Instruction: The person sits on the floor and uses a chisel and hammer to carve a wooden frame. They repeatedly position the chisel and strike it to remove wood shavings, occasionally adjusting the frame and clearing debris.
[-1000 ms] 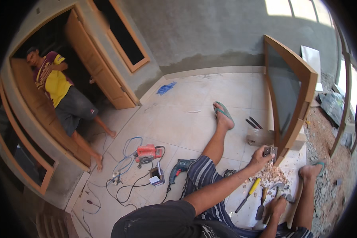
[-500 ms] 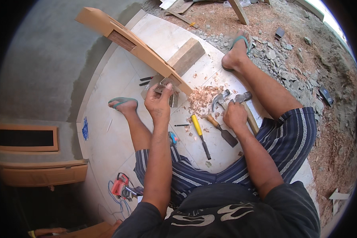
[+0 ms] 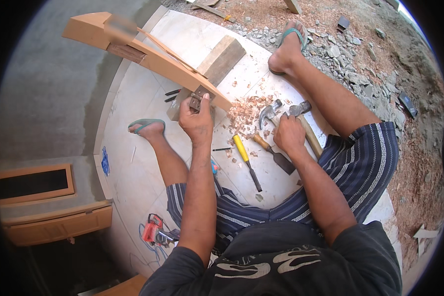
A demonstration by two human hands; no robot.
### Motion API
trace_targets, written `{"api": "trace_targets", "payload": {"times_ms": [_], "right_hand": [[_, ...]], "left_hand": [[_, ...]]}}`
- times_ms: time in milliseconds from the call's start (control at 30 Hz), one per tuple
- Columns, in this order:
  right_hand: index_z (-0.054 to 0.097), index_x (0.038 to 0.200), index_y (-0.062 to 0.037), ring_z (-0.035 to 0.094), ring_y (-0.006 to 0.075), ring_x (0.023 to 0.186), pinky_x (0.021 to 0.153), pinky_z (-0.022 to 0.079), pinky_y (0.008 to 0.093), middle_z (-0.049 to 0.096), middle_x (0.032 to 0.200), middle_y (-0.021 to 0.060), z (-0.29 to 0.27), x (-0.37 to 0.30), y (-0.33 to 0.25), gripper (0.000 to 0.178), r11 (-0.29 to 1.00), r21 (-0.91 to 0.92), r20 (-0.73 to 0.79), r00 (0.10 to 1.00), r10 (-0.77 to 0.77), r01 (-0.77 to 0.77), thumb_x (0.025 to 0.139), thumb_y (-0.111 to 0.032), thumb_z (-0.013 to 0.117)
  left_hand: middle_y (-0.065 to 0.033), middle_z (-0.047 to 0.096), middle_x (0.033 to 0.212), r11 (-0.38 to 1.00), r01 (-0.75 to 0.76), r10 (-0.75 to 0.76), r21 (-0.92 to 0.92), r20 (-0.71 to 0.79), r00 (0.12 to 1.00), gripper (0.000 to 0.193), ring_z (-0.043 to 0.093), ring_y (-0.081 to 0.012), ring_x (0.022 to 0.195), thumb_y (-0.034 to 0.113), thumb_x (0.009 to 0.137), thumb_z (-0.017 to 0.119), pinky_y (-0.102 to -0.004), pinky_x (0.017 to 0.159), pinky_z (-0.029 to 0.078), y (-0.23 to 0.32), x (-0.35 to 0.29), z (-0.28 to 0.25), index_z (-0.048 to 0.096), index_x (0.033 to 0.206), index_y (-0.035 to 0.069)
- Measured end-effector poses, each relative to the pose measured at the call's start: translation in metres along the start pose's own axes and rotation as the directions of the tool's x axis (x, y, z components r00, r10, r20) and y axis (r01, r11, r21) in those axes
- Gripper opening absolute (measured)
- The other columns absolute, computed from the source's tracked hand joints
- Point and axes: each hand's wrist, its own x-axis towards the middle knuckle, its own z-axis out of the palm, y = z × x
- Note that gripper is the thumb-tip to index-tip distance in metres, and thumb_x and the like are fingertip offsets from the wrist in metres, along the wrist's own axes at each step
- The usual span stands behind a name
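Hinge (image 3: pixel 198 100), a small metal plate, sits against the edge of a wooden door frame (image 3: pixel 148 53), pinched in place by the left hand (image 3: pixel 197 121). The frame's long axis runs from upper left down toward centre. On the tiled floor (image 3: pixel 133 177), left to right: a red power tool (image 3: pixel 153 229), a yellow-handled screwdriver (image 3: pixel 245 160), wood shavings (image 3: pixel 244 111), a chisel (image 3: pixel 276 154). The right hand (image 3: pixel 290 135) is closed around a hammer (image 3: pixel 281 116).

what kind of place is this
Most likely a building site or an outdoor carpentry spot at an unfinished house: a wooden door frame on bare tiles, wood chips beside a hammer, and rubble on the dirt.
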Motion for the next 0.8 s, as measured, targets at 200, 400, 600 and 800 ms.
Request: {"api": "trace_targets", "payload": {"times_ms": [200, 400, 600, 800], "right_hand": [[0.07, 0.098, 0.0047, 0.069, 0.0411, 0.096, 0.084, 0.058, 0.0486, 0.068, 0.101, 0.0256, 0.0, 0.0, 0.0, 0.02, 1.0, -0.02, -0.002, 1.0, 0.014, -0.014, 0.082, -0.008, 0.069], [0.069, 0.103, 0.0046, 0.067, 0.0406, 0.102, 0.086, 0.058, 0.048, 0.067, 0.107, 0.0253, 0.0, -0.001, -0.003, 0.025, 0.999, -0.034, 0.03, 0.999, 0.035, -0.034, 0.082, -0.008, 0.07], [0.068, 0.105, 0.004, 0.067, 0.0404, 0.104, 0.088, 0.058, 0.0478, 0.066, 0.109, 0.0244, -0.002, 0.001, -0.005, 0.026, 0.997, -0.051, 0.075, 0.995, 0.059, -0.055, 0.083, -0.009, 0.071], [0.068, 0.104, 0.0037, 0.067, 0.0405, 0.104, 0.088, 0.057, 0.0483, 0.067, 0.108, 0.0245, -0.005, 0.0, -0.007, 0.024, 0.997, -0.046, 0.067, 0.996, 0.063, -0.06, 0.083, -0.009, 0.069]], "left_hand": [[-0.0035, 0.07, 0.074, 0.978, -0.077, 0.07, 0.195, 0.043, 0.997, 0.024, 0.064, -0.01, 0.065, 0.015, 0.088, 0.085, -0.0295, 0.064, 0.053, 0.008, 0.003, -0.003, 0.064, 0.087, 0.003], [-0.0033, 0.067, 0.069, 0.957, -0.153, 0.133, 0.244, 0.097, 0.986, 0.025, 0.059, -0.0102, 0.061, 0.014, 0.087, 0.085, -0.0301, 0.061, 0.05, 0.008, 0.01, -0.01, 0.062, 0.084, 0.003], [-0.0031, 0.066, 0.068, 0.983, -0.109, 0.104, 0.147, 0.044, 0.994, 0.026, 0.059, -0.0106, 0.06, 0.014, 0.085, 0.086, -0.0298, 0.06, 0.05, 0.003, 0.006, -0.005, 0.062, 0.082, 0.003], [-0.0028, 0.066, 0.066, 0.971, -0.136, 0.123, 0.198, 0.077, 0.989, 0.027, 0.059, -0.0108, 0.059, 0.015, 0.086, 0.086, -0.0303, 0.06, 0.05, 0.002, 0.01, -0.008, 0.062, 0.082, 0.003]]}}
